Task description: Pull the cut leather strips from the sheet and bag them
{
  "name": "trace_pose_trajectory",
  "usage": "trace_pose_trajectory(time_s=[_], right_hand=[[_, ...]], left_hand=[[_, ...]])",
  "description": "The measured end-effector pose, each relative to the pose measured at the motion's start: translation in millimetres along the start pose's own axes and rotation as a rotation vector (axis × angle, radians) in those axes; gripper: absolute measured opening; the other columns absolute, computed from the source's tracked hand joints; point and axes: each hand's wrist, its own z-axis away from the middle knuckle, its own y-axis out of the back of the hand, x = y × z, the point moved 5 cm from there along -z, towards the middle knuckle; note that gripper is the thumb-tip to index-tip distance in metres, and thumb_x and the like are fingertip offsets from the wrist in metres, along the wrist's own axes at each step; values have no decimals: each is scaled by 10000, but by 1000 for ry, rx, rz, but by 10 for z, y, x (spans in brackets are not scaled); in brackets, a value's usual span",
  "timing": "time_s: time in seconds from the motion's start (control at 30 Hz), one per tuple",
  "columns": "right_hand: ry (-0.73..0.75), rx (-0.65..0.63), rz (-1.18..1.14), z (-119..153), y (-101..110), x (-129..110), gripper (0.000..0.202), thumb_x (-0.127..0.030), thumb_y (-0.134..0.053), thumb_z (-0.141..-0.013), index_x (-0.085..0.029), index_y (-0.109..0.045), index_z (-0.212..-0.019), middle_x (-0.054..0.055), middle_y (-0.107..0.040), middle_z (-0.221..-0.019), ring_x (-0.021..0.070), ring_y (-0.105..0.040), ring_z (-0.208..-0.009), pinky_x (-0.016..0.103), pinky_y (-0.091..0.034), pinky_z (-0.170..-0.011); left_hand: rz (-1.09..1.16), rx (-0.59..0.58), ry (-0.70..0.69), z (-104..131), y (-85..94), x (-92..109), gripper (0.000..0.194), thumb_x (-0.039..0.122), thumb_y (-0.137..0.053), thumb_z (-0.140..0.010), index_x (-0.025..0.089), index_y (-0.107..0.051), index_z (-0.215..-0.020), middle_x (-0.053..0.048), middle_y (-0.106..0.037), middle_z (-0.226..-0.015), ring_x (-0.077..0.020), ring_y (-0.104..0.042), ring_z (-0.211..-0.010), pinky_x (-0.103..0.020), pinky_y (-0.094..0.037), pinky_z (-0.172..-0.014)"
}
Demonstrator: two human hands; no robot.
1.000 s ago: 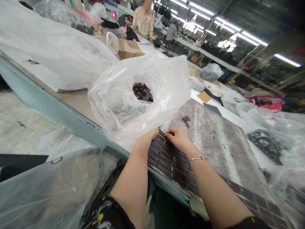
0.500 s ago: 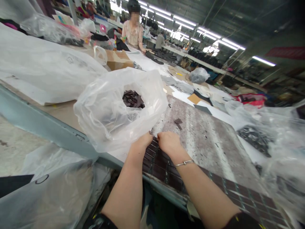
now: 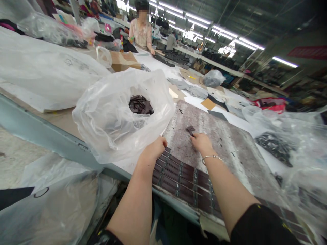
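Note:
My left hand [image 3: 154, 148] rests with curled fingers on the far-left end of rows of dark brown leather strips [image 3: 184, 178] laid along the near edge of a mottled grey work board [image 3: 219, 146]. My right hand [image 3: 201, 142], with a thin bracelet on the wrist, reaches forward over the board, and its fingertips touch two small dark pieces [image 3: 190, 129] lying loose there. A clear plastic bag [image 3: 112, 112] stands open just left of my hands, with a heap of dark brown pieces [image 3: 140, 104] inside.
Big plastic bags lie at the left [image 3: 46, 68] and hang below the table edge [image 3: 51, 204]. More bags with dark scraps [image 3: 273, 144] sit at the right. A person [image 3: 141, 29] stands at the far end of the long table, beside a cardboard box [image 3: 124, 60].
My right hand left the end of the strip rows and moved forward to the loose dark pieces. My left hand stayed on the strips. The view shifted a little.

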Motion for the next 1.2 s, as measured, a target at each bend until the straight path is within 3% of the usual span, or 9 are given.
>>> trace_pose_trajectory(time_s=[0.1,0.27,0.47,0.67,0.83,0.97,1.07,1.2], right_hand=[[-19,-7,-12,-50,-22,19,302,-391,-493,-835,-195,-714,-902,123,-651,-980,235,-603,-890,298,-421,-696],[-158,-139,-206,-229,-99,165,268,-396,-615,-742,-178,-696,-877,65,-659,-783,183,-603,-729,265,-403,-623],[-203,-104,-248,-311,-154,208,229,-365,-646,-714,-175,-678,-838,48,-660,-741,169,-597,-675,251,-409,-582],[-62,7,-383,-9,-64,192,179,-329,-594,-731,-178,-661,-799,29,-653,-732,166,-587,-699,262,-403,-624],[123,71,-697,482,-24,164,352,-404,-587,-732,-168,-667,-980,28,-659,-768,164,-578,-697,292,-433,-682],[171,-163,-801,789,-90,9,354,-429,-590,-737,-189,-705,-971,37,-684,-841,182,-591,-767,315,-444,-738],[174,-300,-802,861,-120,-92,307,-401,-591,-741,-208,-720,-940,25,-694,-858,172,-595,-789,299,-439,-759],[132,-425,-797,844,-158,-162,296,-403,-600,-719,-187,-730,-873,14,-670,-732,137,-556,-649,254,-424,-623]], left_hand=[[-76,-23,-36,3,-28,26,164,177,-560,-739,240,-705,-785,-52,-611,-926,-231,-534,-972,-322,-418,-861],[-184,26,-98,21,-84,85,113,226,-597,-723,244,-683,-794,-57,-561,-1065,-244,-517,-1017,-370,-401,-894],[-218,51,-59,5,-128,108,98,285,-632,-715,228,-670,-787,-75,-539,-1123,-278,-477,-1090,-416,-388,-906],[-185,22,-35,5,-140,95,104,289,-637,-731,234,-661,-816,-82,-568,-1083,-283,-474,-1106,-430,-381,-918],[-148,-19,-5,22,-140,92,104,264,-630,-737,241,-660,-834,-84,-589,-1033,-281,-482,-1098,-435,-388,-918],[-144,-1,-22,14,-145,83,91,255,-623,-734,239,-659,-816,-79,-587,-1045,-280,-479,-1102,-443,-381,-926],[-166,46,-55,13,-149,85,84,255,-611,-734,234,-657,-802,-80,-574,-1082,-285,-468,-1115,-456,-372,-934],[-193,70,-65,21,-157,85,101,254,-603,-733,231,-661,-812,-84,-563,-1095,-288,-461,-1121,-459,-368,-942]])
